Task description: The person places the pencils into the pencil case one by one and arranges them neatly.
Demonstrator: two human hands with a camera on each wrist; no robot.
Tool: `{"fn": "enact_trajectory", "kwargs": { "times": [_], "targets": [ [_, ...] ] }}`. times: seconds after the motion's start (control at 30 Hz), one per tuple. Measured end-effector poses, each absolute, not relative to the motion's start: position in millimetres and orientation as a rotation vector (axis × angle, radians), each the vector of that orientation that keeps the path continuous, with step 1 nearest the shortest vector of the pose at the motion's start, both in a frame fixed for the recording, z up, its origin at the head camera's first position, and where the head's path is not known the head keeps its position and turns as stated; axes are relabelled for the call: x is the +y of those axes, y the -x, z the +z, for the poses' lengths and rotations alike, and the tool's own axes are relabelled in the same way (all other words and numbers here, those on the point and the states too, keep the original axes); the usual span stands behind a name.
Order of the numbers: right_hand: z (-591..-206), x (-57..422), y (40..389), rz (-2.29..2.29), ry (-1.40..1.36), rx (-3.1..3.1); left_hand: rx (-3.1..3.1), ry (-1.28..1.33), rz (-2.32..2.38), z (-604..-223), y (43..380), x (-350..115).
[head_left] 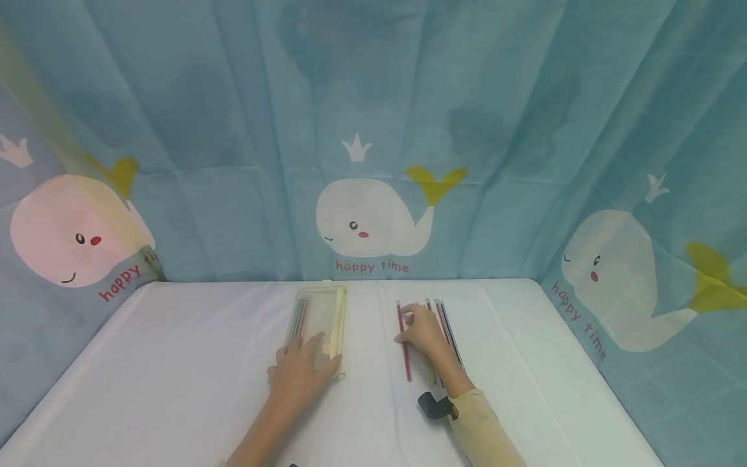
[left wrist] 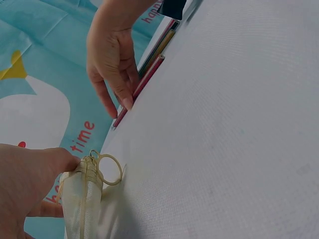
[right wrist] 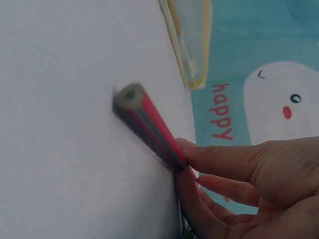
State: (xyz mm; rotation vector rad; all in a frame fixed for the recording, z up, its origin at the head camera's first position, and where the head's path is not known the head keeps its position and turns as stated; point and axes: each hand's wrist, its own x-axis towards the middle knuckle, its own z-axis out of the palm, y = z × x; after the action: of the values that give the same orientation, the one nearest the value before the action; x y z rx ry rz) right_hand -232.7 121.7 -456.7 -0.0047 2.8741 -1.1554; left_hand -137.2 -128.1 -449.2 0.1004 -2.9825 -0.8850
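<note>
Now, right hand: I pinch a red-and-grey wooden pencil.
Left hand: spread, touching a clear, yellow-edged rectangular pouch.

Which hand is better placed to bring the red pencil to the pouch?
The right hand, I'd judge: it pinches the red pencil. The left hand rests on the pouch, away from that pencil, so seems better suited to steadying the pouch.
</note>
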Motion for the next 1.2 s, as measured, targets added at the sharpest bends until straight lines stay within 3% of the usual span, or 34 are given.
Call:
{"fn": "enact_trajectory", "kwargs": {
  "times": [1.2],
  "targets": [
    [-451.7,132.9,233.2,-1.343,-0.02,2.72,-2.976,-0.105,-0.878,-450.7,137.6,-128.9]
  ]
}}
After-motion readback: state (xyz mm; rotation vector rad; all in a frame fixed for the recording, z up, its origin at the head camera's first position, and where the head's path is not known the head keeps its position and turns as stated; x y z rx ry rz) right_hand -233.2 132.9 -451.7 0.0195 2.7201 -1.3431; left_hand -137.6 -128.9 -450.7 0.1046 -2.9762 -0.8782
